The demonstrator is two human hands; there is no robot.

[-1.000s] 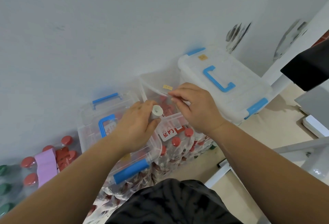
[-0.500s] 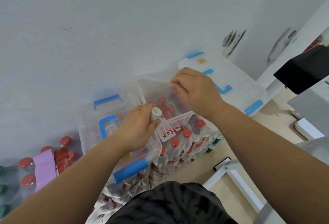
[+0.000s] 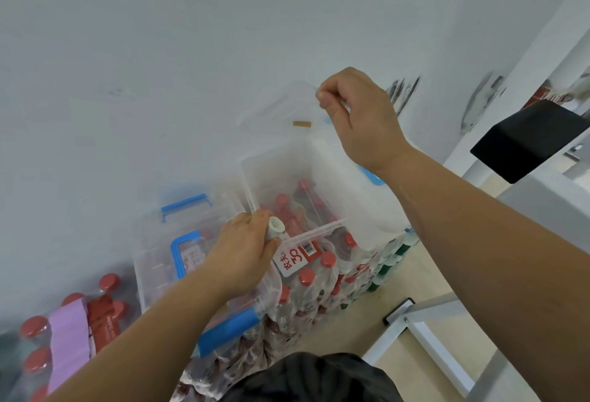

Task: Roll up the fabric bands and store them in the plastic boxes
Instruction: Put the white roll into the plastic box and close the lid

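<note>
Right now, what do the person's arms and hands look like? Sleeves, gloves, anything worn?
Both arms are bare from the frame edge down to the hands: no sleeves reach into view. The left hand and right hand wear no gloves, and no rings, watch or wristband show on the fingers or wrists. The only clothing visible is dark black fabric at the bottom of the frame.

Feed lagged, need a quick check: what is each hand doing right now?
Left hand: closed around a rolled white band.
Right hand: fingers pinching the clear lid, lifted above the open box.
</note>
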